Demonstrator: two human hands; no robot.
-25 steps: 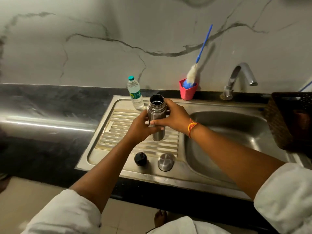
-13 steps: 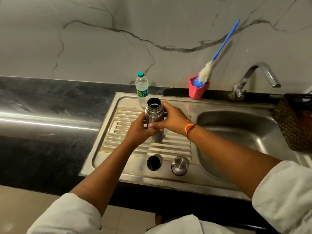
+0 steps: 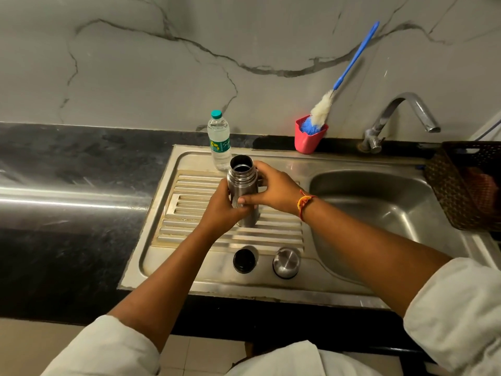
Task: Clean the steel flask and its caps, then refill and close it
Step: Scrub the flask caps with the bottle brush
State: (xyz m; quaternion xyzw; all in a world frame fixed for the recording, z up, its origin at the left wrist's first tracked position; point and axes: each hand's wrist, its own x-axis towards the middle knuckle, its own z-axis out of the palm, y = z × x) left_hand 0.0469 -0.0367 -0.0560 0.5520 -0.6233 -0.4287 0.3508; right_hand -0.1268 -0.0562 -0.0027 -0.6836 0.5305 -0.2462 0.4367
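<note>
Holding the steel flask [image 3: 242, 191] upright over the ribbed drainboard [image 3: 189, 202], mouth open and facing up, base right down at the ribs (can't tell whether actually resting there). Gripping with both: left hand [image 3: 221, 210] low on the body, right hand [image 3: 273, 188] higher toward the neck, fingers [image 3: 260, 169] curled snug round the steel. Probably held that way to steady a slick cylinder and peek inside before washing or filling. Got the black inner cap [image 3: 244, 261] and steel outer cap [image 3: 286, 262] sitting side by side on the flat front strip, not touching, easy to grab. Got a capped water bottle [image 3: 220, 142] standing just behind the flask, presumably for the refill. Brush [image 3: 322, 109] head-down in the pink cup [image 3: 307, 141] near the tap [image 3: 401, 115], handy for scrubbing. Hard to say how far along, honestly.
</note>
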